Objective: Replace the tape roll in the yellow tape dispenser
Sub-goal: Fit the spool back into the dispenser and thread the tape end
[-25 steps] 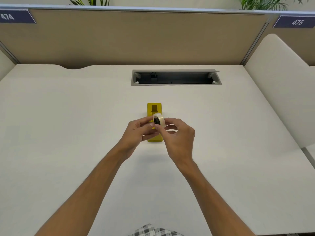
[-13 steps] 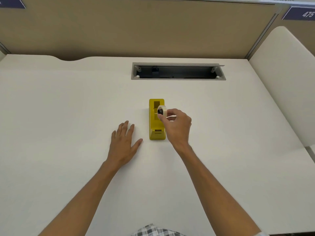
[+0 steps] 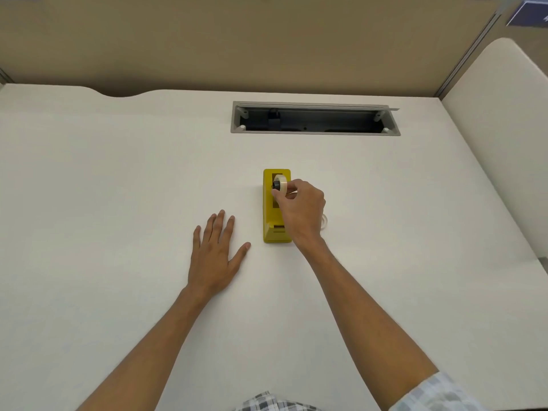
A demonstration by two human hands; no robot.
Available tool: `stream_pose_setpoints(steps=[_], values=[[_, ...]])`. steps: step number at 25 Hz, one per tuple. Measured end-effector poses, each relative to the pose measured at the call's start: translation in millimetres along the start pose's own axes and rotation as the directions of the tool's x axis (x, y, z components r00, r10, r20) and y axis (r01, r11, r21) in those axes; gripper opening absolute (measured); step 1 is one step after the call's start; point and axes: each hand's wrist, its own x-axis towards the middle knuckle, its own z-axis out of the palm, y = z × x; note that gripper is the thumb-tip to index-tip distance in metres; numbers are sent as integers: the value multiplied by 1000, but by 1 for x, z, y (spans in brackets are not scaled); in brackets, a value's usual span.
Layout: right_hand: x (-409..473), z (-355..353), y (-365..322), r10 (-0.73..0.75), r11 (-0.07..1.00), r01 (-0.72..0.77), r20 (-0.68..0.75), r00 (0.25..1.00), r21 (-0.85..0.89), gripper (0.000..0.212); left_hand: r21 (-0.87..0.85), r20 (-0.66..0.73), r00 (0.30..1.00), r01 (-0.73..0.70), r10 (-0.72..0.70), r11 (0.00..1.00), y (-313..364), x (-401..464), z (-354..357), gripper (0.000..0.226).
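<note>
hidden: right hand (image 3: 299,209) covers the right side and part of the front of the yellow tape dispenser (image 3: 276,207); cutter end only partly visible
hard to tell: whether the tape roll (image 3: 280,183) is seated in the dispenser's slot or just above it, can't say from this angle
partly hidden: second clear roll (image 3: 324,222) on the desk, only its right edge peeks out behind the right wrist, just beside the dispenser
cut off: blue placard (image 3: 527,14) top right, clipped by frame; another sliver at top left; checked sleeve (image 3: 436,393) at bottom edge
counts: 1 dispenser, 2 rolls (1 held, 1 on desk), 2 hands, 1 cable tray (image 3: 315,118), 2 placard bits
writing: none readable; placard text out of frame
right hand: thumb and fingertips pinched on the tape roll, roll upright with dark core facing left, over the dispenser's rear well
left hand (image 3: 215,250): flat on the desk (image 3: 118,203), palm down, fingers spread, holding nothing, left of the dispenser and not touching it
dispenser: centre of desk, long axis running away from the person, cutter end nearest
cable tray: lid open, recessed at desk's far side, well apart from the dispenser
</note>
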Motion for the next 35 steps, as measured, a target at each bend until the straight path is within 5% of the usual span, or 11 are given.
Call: stream_pose_setpoints(steps=[22, 35], values=[[25, 1, -16, 63, 949, -29, 98, 993, -315, 24, -18, -30, 1000, 9, -9, 1000, -1, 1, 3, 73], [23, 6, -16, 3, 953, 18, 71, 997, -302, 26, -25, -32, 999, 13, -14, 1000, -1, 1, 4, 73]])
